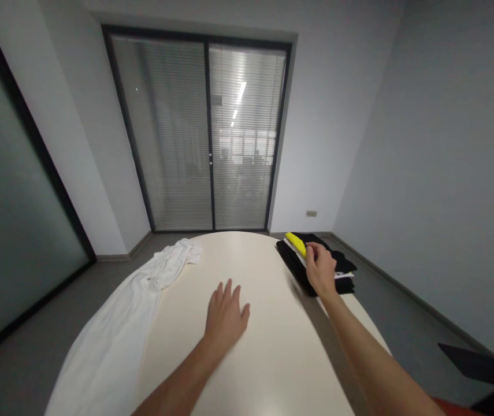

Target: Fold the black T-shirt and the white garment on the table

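My left hand (pixel 226 316) is open, its fingers spread and its palm down, over the middle of the pale table (pixel 268 341); it holds nothing. My right hand (pixel 321 267) is at a stack of folded clothes on the table's right side, with its fingers curled together. Whatever they pinch is hidden. The stack shows black folded cloth (pixel 294 267) at its left edge, a bright yellow folded piece (pixel 295 242) beside my fingertips, and a loose black garment (pixel 344 261) on the far right side. Thin white layers show between the dark ones.
A crumpled white garment (pixel 119 312) lies along the table's left edge, its far end bunched up. Beyond the table stands a glazed door (pixel 242 190) with blinds. A dark flat object (pixel 481 364) juts in at the lower right.
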Demonstrator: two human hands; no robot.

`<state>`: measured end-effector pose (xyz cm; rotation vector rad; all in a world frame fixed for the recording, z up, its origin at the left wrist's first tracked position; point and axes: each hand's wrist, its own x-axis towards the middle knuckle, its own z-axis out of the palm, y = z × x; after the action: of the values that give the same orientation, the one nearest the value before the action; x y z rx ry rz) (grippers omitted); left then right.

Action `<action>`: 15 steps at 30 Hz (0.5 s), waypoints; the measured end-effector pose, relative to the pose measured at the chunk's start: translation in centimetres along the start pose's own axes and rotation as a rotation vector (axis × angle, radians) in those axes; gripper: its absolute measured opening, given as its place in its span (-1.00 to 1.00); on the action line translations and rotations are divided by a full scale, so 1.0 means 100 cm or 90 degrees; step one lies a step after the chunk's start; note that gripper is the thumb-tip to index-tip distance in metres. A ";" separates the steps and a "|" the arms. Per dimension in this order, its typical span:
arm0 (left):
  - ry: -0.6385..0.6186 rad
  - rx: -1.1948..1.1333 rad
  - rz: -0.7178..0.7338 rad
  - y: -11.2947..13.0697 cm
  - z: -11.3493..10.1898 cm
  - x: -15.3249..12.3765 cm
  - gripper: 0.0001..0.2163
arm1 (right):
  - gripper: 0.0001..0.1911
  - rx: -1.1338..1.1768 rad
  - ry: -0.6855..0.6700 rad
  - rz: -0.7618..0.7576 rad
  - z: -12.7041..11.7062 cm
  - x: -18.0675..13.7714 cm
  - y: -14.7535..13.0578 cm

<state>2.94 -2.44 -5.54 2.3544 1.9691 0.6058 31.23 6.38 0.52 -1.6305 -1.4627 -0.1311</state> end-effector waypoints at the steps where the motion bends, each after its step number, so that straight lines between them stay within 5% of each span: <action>1: 0.000 0.044 -0.044 -0.009 -0.009 0.004 -0.47 | -0.55 0.025 -0.014 -0.018 0.004 -0.018 -0.006; 5: -0.001 0.194 -0.274 -0.066 -0.045 0.020 -0.50 | -0.62 0.071 -0.168 -0.089 0.022 -0.076 -0.014; 9: -0.075 0.159 -0.496 -0.120 -0.059 0.021 -0.45 | -0.62 0.114 -0.230 -0.093 0.026 -0.088 -0.013; 12: -0.087 0.154 -0.465 -0.134 -0.056 0.015 -0.46 | -0.60 0.141 -0.240 -0.069 0.027 -0.083 -0.010; 15: -0.092 0.166 -0.397 -0.123 -0.052 0.010 -0.48 | -0.60 0.141 -0.261 -0.051 0.030 -0.081 -0.008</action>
<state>-10.10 -0.16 -3.59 1.6520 2.6355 0.1452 26.83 2.31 -5.74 -1.4727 -1.7796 0.3294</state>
